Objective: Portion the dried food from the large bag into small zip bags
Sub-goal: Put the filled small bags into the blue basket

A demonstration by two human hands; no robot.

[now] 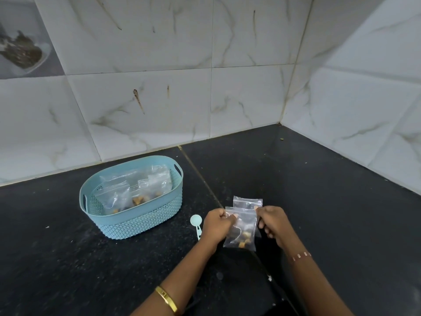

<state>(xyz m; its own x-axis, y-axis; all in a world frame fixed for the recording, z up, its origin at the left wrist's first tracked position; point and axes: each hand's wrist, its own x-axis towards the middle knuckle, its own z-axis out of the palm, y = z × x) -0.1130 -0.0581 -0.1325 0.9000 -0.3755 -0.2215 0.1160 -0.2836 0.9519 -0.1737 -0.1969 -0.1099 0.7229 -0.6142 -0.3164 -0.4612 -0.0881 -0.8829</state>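
Small zip bag (240,229): I see clear plastic, held upright just above the bench (319,201) in front of me, a few tan-brown pieces of dried food (244,238) gathered in its lower part.
Left hand (216,224): my grip is curled, thumb and fingers pinching the bag's top left corner at the zip strip.
Right hand (272,222): my grip pinches the top right corner of the same bag, remaining fingers curled underneath.
Second bag (247,201): I see another clear zip bag just behind the held one, its top edge showing above it; whether it lies flat or touches my fingers I cannot tell.
Basket (141,222): one light blue woven-pattern basket to the left, holding several clear bags (136,188) with brown pieces; they overlap, so I cannot count them exactly.
Scoop (196,222): one pale blue measuring spoon on the bench, beside my left hand.
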